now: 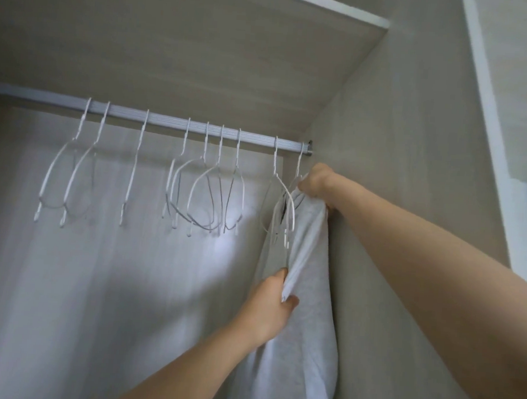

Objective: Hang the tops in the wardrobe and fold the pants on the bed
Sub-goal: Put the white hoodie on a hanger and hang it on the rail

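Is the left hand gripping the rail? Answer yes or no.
No, the left hand pinches the grey top well below the rail.

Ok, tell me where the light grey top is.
The light grey top hangs at the far right end of the silver rod, against the wardrobe's side wall, held by both hands.

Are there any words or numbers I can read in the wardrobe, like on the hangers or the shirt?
None can be read: no words or numbers show on the white hangers, the rail or the wardrobe wall.
The grey top shows a small dark patch near its collar, too blurred to read.
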`<state>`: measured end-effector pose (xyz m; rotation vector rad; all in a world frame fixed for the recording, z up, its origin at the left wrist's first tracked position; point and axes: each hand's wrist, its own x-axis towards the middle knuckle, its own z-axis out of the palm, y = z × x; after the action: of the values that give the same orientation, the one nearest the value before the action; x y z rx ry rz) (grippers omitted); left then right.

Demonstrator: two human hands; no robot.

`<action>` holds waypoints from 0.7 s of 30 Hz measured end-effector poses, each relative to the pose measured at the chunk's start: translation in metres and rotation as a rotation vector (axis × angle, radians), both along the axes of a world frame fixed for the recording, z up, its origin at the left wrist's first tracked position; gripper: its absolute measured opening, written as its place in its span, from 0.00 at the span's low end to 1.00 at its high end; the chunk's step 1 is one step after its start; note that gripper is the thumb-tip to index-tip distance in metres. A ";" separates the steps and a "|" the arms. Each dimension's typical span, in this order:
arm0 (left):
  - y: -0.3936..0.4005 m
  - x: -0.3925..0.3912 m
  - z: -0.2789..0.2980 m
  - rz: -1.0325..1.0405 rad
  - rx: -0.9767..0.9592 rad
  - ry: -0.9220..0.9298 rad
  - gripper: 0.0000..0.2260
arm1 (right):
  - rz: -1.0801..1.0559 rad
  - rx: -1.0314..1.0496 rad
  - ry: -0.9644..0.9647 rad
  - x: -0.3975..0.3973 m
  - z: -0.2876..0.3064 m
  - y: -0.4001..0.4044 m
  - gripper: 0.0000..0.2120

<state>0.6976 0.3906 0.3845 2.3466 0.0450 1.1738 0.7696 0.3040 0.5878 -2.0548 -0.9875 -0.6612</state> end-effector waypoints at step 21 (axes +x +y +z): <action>-0.065 -0.053 -0.086 0.211 0.086 -0.059 0.15 | -0.080 0.023 -0.345 -0.059 -0.134 -0.061 0.28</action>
<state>0.6449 0.3260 0.2985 2.4266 0.2311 1.3695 0.7103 0.2430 0.4538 -2.0076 -1.0848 -1.0915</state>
